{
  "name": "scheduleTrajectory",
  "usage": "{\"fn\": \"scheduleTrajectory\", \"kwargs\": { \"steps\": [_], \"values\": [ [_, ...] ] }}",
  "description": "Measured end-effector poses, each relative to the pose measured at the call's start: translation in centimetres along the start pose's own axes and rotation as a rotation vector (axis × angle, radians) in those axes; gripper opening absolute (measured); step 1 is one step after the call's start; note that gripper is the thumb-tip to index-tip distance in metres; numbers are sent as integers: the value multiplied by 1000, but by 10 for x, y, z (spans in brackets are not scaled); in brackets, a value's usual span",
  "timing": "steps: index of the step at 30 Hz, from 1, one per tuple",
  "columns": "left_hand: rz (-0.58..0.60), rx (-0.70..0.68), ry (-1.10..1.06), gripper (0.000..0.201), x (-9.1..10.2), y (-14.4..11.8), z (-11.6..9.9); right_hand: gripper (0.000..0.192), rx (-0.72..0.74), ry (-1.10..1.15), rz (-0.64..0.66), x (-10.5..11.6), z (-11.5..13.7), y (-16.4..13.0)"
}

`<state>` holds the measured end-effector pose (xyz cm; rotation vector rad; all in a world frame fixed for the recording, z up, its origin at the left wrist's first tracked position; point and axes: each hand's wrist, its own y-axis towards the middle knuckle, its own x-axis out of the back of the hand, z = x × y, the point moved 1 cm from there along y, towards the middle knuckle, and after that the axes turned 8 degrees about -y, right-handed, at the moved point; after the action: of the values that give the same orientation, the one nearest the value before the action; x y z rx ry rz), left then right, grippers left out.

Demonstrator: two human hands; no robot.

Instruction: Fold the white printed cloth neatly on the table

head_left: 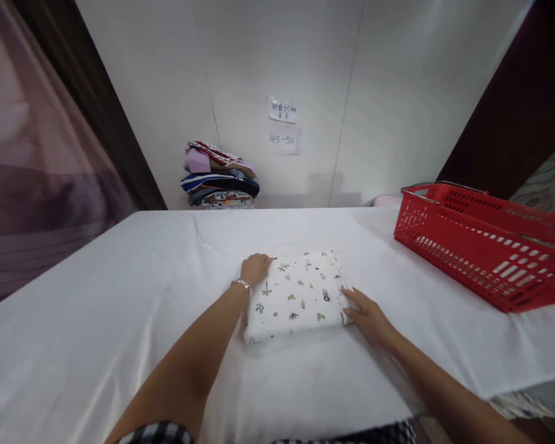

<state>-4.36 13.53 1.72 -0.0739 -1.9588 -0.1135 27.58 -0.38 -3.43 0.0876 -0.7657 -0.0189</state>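
Note:
A folded white cloth (300,293) printed with small plants and shapes lies flat on the table in front of me. At its far left corner, my left hand (256,269), with a silver bracelet at the wrist, is closed on the edge; some of its fingertips are hidden. My right hand (366,314) holds the right side, thumb and fingers closing around the layered edge near the front corner. The near edge of the cloth looks rounded and thick from the folding.
A white sheet (166,277) covers the table. Several folded fabrics make a stack (221,176) at the back by the wall. On the right stands a red perforated basket (481,246) with metal handles. Two paper notes (284,139) are stuck on the wall.

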Motion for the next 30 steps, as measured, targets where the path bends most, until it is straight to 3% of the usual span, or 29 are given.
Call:
{"fn": "scheduleTrajectory", "kwargs": {
  "steps": [4,7,9,11,15,18,21,26,30],
  "values": [
    [6,101,20,42,9,-18,4,47,45,29,79,27,-7,65],
    [37,138,14,39,11,-44,-1,37,86,-167,168,48,-1,120],
    [76,143,-27,36,10,-67,-9,33,129,-384,121,54,9,148],
    [115,118,-95,37,5,-90,-19,34,171,-455,76,49,22,165],
    [131,105,-222,39,-4,-120,-29,39,273,-488,49,6,58,155],
    [99,142,-282,38,-8,-125,-28,38,420,-515,115,-36,88,128],
    [73,165,-291,36,-10,-124,-26,41,449,-567,164,-65,110,110],
    [63,132,-295,35,-12,-127,-26,41,323,-681,169,-82,119,118],
    [58,100,-238,36,-14,-128,-25,46,323,-745,159,-93,114,124]
  ]
}}
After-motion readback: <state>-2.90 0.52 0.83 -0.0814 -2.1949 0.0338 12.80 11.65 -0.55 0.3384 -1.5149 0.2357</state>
